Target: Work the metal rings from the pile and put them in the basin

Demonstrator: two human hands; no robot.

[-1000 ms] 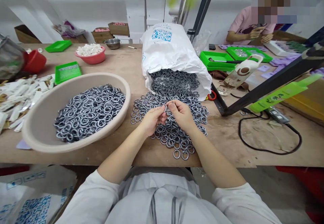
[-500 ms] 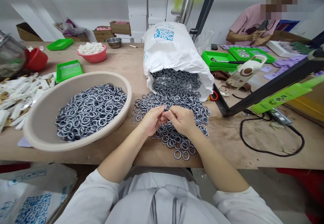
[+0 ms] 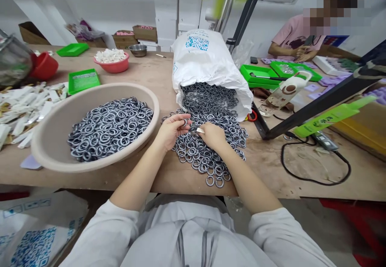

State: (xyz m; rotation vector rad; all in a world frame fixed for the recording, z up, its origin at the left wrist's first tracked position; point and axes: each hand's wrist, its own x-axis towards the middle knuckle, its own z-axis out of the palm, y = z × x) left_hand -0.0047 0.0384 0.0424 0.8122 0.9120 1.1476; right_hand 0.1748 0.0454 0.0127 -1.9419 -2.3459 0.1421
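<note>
Left grip [image 3: 171, 132]: pinching ring [image 3: 185, 122], inward from front edge of bench [image 3: 181, 180]. Right grip [image 3: 214, 136]: holding tool [image 3: 199, 130]. Ring: probably light, stiff, slippery; best taken by rim.

The left arm [image 3: 141, 174] and the right arm [image 3: 247, 178] are bare from the elbows down. Both reach over the near edge of the counter [image 3: 187, 186] and lean in toward each other. The left hand [image 3: 173, 130] is turned on its side, palm facing in, with its thumb and fingers pinched together. The right hand [image 3: 212, 135] has its back facing up and its fingers curled in tight. The two hands are close together.
</note>
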